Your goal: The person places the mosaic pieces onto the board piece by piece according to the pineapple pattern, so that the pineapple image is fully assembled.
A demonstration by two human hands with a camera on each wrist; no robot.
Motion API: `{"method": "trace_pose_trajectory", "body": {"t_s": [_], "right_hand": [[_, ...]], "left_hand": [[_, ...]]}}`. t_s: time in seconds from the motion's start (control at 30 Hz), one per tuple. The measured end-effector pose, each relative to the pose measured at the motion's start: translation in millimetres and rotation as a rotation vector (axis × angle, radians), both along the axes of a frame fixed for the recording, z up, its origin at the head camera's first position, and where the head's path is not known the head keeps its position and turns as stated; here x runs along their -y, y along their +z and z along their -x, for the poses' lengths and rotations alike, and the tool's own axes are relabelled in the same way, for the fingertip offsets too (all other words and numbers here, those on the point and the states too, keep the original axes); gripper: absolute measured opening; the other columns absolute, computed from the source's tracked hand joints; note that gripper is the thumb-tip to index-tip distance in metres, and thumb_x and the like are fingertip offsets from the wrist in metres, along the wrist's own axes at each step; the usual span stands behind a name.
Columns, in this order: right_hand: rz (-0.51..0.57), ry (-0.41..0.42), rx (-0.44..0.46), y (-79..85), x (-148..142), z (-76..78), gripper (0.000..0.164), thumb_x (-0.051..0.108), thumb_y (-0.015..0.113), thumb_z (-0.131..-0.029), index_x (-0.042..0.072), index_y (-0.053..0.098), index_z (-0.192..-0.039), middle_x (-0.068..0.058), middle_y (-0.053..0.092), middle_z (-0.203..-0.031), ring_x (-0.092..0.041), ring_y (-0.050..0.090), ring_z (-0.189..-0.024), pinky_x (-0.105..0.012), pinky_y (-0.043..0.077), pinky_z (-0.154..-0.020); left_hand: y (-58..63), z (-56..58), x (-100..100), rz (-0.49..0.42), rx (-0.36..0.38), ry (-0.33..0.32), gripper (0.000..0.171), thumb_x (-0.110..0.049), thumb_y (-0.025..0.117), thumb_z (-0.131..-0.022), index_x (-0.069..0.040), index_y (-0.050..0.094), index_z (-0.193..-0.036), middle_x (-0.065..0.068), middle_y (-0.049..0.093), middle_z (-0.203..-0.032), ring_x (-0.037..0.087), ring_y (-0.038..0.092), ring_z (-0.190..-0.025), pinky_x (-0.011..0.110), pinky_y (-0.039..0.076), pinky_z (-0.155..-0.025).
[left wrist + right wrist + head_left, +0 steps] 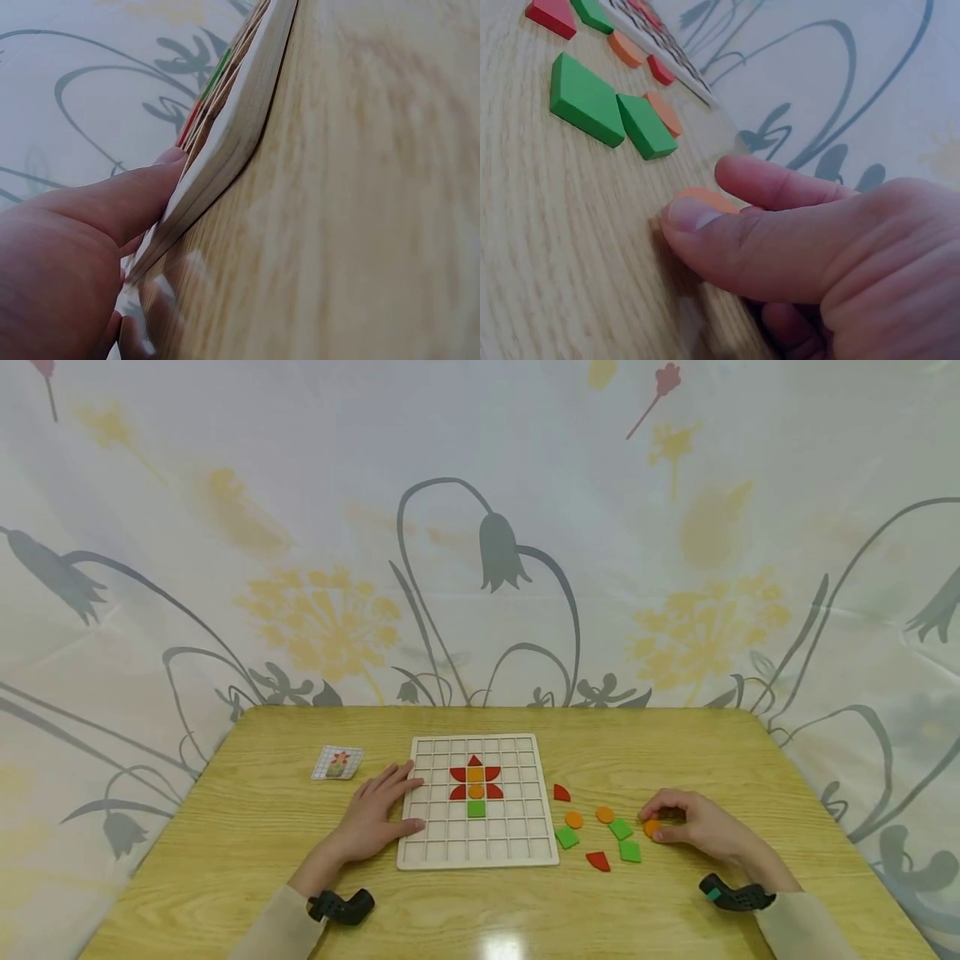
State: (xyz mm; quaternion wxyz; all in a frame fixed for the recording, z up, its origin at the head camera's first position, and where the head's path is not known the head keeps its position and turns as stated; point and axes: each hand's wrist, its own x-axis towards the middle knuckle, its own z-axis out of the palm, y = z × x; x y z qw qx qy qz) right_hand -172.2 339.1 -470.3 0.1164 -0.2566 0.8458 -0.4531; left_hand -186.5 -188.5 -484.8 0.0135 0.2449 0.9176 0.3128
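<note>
My right hand [693, 822] pinches an orange round piece [652, 829] between thumb and fingers at the right of the loose pieces. In the right wrist view the thumb [742, 240] covers much of that orange disc [709, 199]. My left hand [373, 814] rests along the left edge of a white grid board [517, 852], its fingers spread and its fingertips on the rim. On the board, red pieces surround an orange square [475, 774] and an orange disc [476, 792], with a green square [476, 809] below them.
Between board and right hand lie loose pieces: green ones [630, 852], orange discs [573, 820] and red quarter-rounds [597, 861]. A small picture card [337, 762] lies left of the board on the wooden table [225, 827]. A flower-patterned curtain [450, 635] hangs behind.
</note>
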Motion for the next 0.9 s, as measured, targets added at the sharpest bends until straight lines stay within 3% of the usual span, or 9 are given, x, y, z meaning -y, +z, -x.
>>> {"method": "trace_pose_trajectory", "body": {"t_s": [0.2,0.43,0.7,0.9], "right_hand": [[0.001,-0.045,0.12,3.2,5.1,-0.2,0.022,0.008,0.073,-0.09,0.0,0.069,-0.11,-0.007,0.061,-0.1,-0.01,0.052,-0.082,-0.023,0.046,-0.073],[-0.016,-0.073,0.144,5.7,5.1,2.8,0.018,0.011,0.071,-0.092,0.0,0.07,-0.107,-0.008,0.059,-0.092,-0.012,0.052,-0.076,-0.026,0.047,-0.068],[0.065,-0.286,0.127,10.9,1.3,4.9,0.028,0.008,0.065,-0.097,-0.011,0.062,-0.117,-0.021,0.066,-0.109,-0.011,0.069,-0.09,-0.028,0.056,-0.074],[0.079,-0.42,0.049,8.0,9.9,10.9,0.028,0.017,0.068,-0.097,-0.006,0.067,-0.112,-0.019,0.071,-0.107,-0.007,0.069,-0.09,-0.025,0.055,-0.074]], "left_hand": [[-2.5,2.8,0.9,0.009,-0.008,-0.016,0.065,-0.043,0.067,-0.094,-0.011,0.05,-0.148,0.011,0.027,-0.162,0.038,0.017,-0.149,0.068,0.013,-0.111],[-2.8,1.5,2.5,-0.003,-0.005,-0.007,0.064,-0.042,0.068,-0.094,-0.011,0.051,-0.147,0.011,0.028,-0.162,0.038,0.017,-0.149,0.068,0.012,-0.11],[-2.4,1.1,0.6,-0.009,-0.001,-0.009,0.065,-0.042,0.068,-0.094,-0.011,0.05,-0.148,0.011,0.027,-0.162,0.038,0.017,-0.149,0.068,0.012,-0.111],[-1.9,1.6,1.3,-0.014,0.007,-0.005,0.065,-0.042,0.068,-0.094,-0.011,0.05,-0.148,0.011,0.027,-0.162,0.038,0.016,-0.149,0.068,0.012,-0.11]]}}
